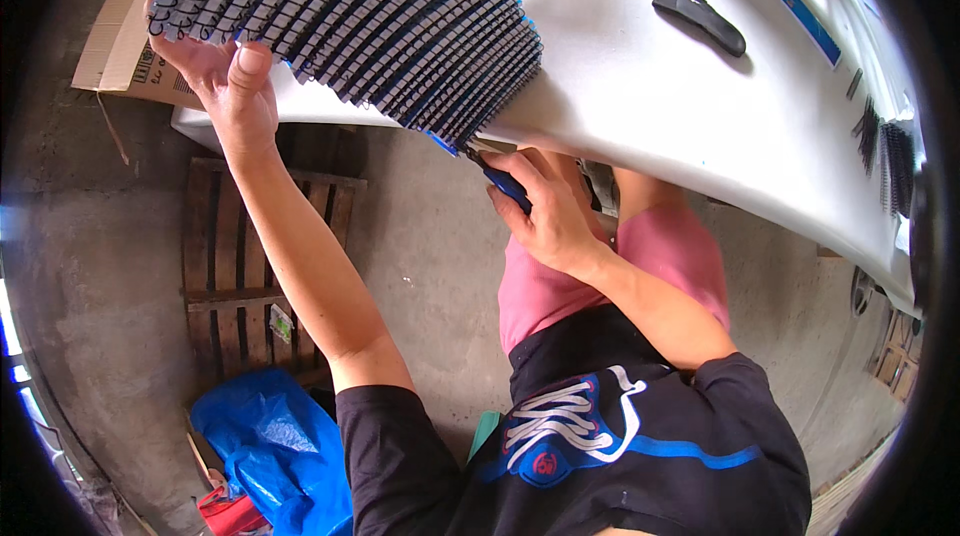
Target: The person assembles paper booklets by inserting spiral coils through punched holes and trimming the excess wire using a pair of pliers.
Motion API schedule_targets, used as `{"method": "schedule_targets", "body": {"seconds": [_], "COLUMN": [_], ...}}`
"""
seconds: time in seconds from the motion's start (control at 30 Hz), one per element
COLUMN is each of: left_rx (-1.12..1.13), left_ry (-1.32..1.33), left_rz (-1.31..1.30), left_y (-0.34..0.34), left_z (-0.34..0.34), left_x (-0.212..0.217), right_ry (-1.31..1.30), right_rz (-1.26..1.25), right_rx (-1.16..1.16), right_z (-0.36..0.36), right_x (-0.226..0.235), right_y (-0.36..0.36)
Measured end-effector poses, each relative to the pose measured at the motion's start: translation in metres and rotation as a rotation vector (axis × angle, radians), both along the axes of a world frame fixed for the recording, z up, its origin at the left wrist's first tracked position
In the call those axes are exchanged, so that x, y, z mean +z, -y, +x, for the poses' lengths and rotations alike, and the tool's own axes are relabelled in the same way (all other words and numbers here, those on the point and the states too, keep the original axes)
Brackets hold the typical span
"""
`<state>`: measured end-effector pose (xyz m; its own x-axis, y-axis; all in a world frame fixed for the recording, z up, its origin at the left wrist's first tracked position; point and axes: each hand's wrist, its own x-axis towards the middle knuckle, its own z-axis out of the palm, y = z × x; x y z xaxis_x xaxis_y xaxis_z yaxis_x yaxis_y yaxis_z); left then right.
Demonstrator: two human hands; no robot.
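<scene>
A large fanned stack of wire-bound sheets (360,21), with rows of black wire loops along their edges, spans the upper left over the table edge. My left hand (228,76) grips its left end, thumb on the near side and fingers partly hidden beneath. At the stack's near right corner, my right hand (550,206) is closed around a blue-handled hand tool that looks like pliers (508,188). The tool's dark tip meets the corner of the stack; its jaws are too small to make out.
On the white table (610,76) lie a black elongated object (700,18), a blue strip (810,28) and black wire binding pieces (893,168). A cardboard box (125,41) stands left. Below are a wooden pallet (230,236) and a blue plastic bag (275,451).
</scene>
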<state>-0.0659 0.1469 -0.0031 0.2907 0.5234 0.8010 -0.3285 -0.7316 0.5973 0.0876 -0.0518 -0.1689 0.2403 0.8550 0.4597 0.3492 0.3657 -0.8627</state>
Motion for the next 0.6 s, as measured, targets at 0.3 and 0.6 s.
{"method": "schedule_targets", "body": {"seconds": [0.3, 0.6], "left_rx": [-0.03, 0.006], "left_ry": [-0.006, 0.0], "left_rz": [0.006, -0.001], "left_y": [0.001, 0.003], "left_z": [-0.001, 0.0], "left_x": [0.001, 0.002], "right_ry": [-0.914, -0.005], "right_rz": [-0.683, -0.226], "right_rx": [0.444, 0.068], "right_z": [0.019, 0.012], "right_x": [0.028, 0.025], "right_y": [0.004, 0.003]}}
